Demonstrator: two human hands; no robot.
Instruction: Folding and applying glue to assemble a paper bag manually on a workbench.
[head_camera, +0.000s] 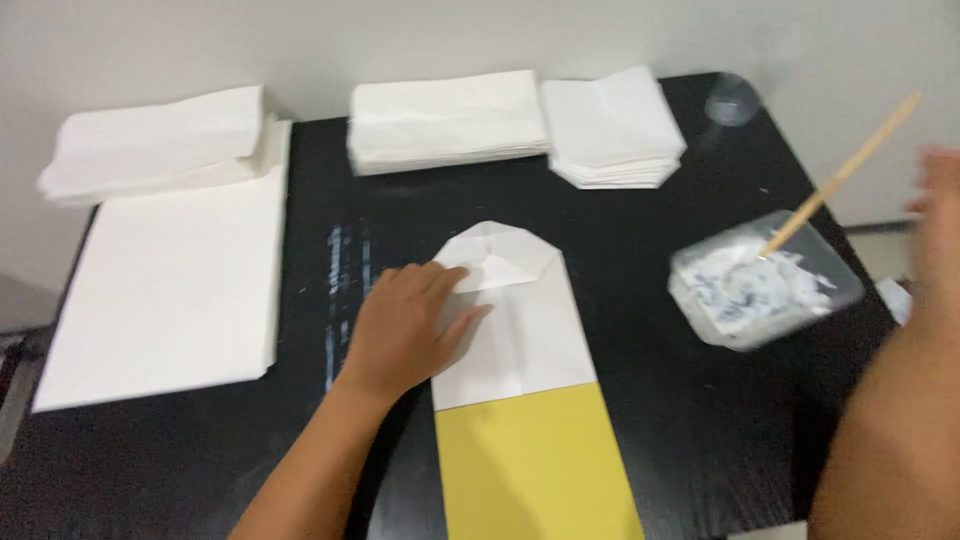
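Note:
My left hand (408, 322) lies flat, fingers apart, on the left side of a white folded paper bag (520, 320) on the black table (660, 400). The bag's top end is folded into angled flaps. Its lower end rests on a yellow sheet (535, 470). My right hand (935, 215) is blurred at the right edge, raised near the top of a wooden stick (845, 170). The stick leans in a clear plastic tub (765, 285) of white paste. Whether the right hand touches the stick cannot be told.
A large stack of flat white sheets (170, 290) lies at the left, with a folded pile (160, 145) behind it. Two more stacks of folded white paper (445, 120) (612, 125) sit at the back. A clear lid (732, 100) is at the far right corner.

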